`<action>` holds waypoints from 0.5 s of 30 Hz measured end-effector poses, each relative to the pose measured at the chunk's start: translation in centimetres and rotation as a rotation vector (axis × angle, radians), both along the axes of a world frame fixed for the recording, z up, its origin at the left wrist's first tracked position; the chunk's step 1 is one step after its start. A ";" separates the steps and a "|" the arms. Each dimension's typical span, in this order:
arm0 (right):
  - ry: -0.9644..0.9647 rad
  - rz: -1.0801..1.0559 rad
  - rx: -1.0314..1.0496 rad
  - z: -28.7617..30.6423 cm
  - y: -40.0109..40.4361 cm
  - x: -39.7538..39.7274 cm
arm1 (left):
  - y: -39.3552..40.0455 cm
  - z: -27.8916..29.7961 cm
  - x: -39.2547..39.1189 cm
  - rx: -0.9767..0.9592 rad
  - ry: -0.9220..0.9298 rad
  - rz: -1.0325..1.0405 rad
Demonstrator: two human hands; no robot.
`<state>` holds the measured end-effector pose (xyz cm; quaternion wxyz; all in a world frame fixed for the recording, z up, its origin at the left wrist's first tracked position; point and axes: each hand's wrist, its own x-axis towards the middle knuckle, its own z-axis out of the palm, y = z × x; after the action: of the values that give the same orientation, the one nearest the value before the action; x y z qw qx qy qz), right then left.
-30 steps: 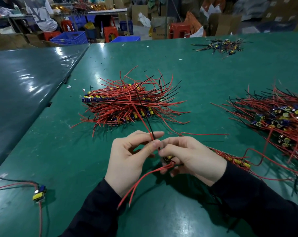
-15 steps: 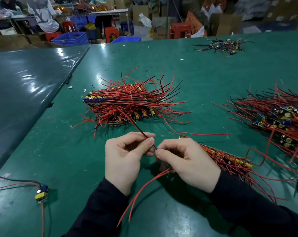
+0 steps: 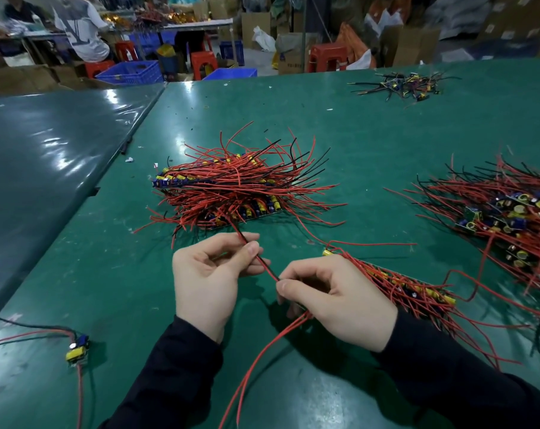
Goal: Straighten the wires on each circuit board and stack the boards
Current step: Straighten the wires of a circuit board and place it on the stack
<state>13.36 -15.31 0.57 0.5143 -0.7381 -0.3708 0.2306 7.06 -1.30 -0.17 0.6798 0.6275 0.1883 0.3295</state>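
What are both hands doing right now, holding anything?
Left hand: pinching the red and black wire pair between thumb and fingers.
Right hand: curled around a circuit board, mostly hidden, red wires trailing below.

Stack of boards on table, behind both hands.

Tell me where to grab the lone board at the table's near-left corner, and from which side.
Grip the lone board by its body, across the long edges beside the yellow part, coming from above and the right. Its red and black wires trail off left and toward the near edge, so the right side is free; the components stand proud enough to pinch. The left hand is nearest, but it holds wires.
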 end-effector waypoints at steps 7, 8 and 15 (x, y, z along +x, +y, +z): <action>0.028 0.058 -0.025 0.3 -0.1 -0.1 | 0.4 0.3 0.0 -0.096 0.015 0.036; 0.023 0.071 -0.033 0.4 -0.1 -0.1 | 0.5 0.3 -0.1 -0.089 0.019 0.040; 0.032 0.158 -0.086 0.5 -0.3 -0.4 | 1.5 0.7 -0.3 -0.106 0.035 0.059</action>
<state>12.95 -15.63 1.05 0.4682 -0.7242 -0.4094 0.2978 6.79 0.17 0.53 0.6986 0.5906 0.2357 0.3280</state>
